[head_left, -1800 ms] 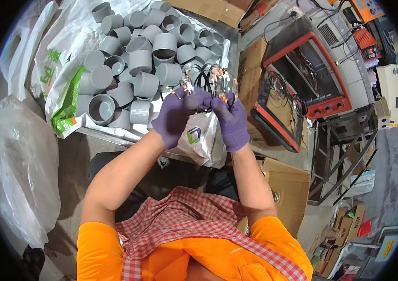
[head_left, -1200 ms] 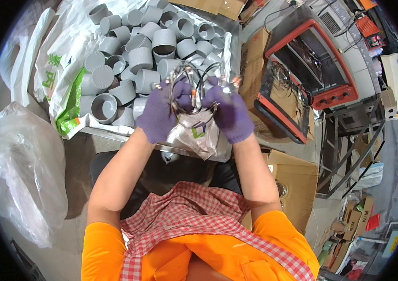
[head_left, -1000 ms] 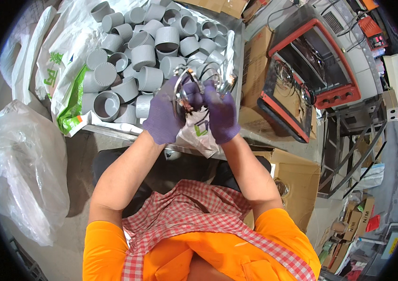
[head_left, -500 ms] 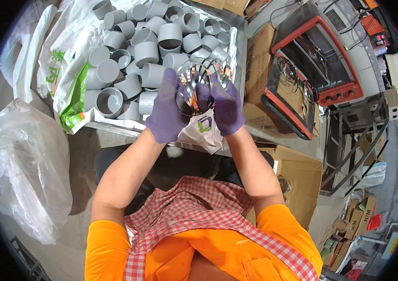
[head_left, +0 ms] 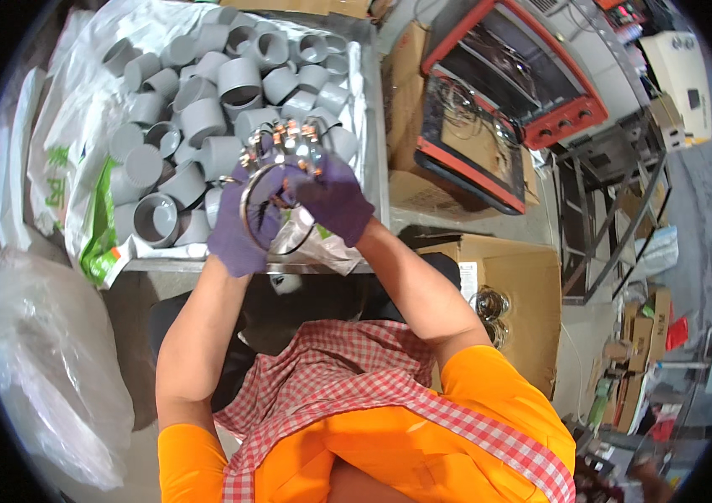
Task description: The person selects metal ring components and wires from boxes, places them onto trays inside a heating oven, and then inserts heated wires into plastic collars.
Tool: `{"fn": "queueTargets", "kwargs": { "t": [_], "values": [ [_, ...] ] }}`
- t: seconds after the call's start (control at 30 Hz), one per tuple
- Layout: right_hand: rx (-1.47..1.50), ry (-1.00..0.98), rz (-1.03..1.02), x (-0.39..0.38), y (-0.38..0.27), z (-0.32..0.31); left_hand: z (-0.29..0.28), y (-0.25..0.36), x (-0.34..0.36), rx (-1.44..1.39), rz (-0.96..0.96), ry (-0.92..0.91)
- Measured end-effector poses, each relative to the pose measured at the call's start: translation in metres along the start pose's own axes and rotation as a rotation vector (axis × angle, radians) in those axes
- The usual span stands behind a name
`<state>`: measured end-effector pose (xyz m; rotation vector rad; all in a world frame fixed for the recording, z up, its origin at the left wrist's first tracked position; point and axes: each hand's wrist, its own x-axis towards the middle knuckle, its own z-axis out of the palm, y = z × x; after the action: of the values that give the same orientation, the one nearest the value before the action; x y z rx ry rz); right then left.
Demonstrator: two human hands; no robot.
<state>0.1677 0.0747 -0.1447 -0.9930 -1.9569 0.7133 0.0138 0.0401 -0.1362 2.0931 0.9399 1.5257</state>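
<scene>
Holding between left hand (head_left: 235,236) and right hand (head_left: 337,199), both in purple knitted gloves (head_left: 353,215): one bundle of thin metal hoops (head_left: 293,141).

Grip: closed on the bundle from both sides; not possible to tell finger by finger, for overlap and blur.

Location: raised over the near part of the metal-rimmed surface (head_left: 380,126), with heaped grey ribbed cups (head_left: 240,80) around and beyond.

Handling, as judged: best to support the bundle with the left hand and to leave the right fingers free for adjusting. Advisable to pinch lightly, near the small fittings (head_left: 289,130) rather than mid-curve, so as not to bend or snag the thin wire. Worth turning slowly, with loops lined up, clear of the cups and of the crumpled white bag (head_left: 337,253) below.

Appearance: slender, roughly round, springy-looking; bright silver and dark along the curve, with copper-orange glints clustered at the far side. Including one larger loop (head_left: 244,210), open between the gloves and crossing the left one. Too blurred to count the hoops or to name the fittings.
</scene>
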Motion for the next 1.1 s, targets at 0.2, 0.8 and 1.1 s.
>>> {"fn": "queueTargets", "kwargs": {
  "t": [0.2, 0.8, 1.1],
  "values": [
    [0.12, -0.148, 0.128, 0.009, 0.004, -0.013, 0.013, -0.017, -0.008, -0.773, -0.508, 0.146],
    [1.123, 0.257, 0.76, 0.013, 0.006, -0.07, 0.011, 0.0, 0.004, -1.168, -1.008, 0.51],
    [0.364, 1.221, 0.373, 0.003, 0.085, -0.205, -0.008, -0.023, -0.01, -1.068, -1.122, 0.403]
  ]
}}
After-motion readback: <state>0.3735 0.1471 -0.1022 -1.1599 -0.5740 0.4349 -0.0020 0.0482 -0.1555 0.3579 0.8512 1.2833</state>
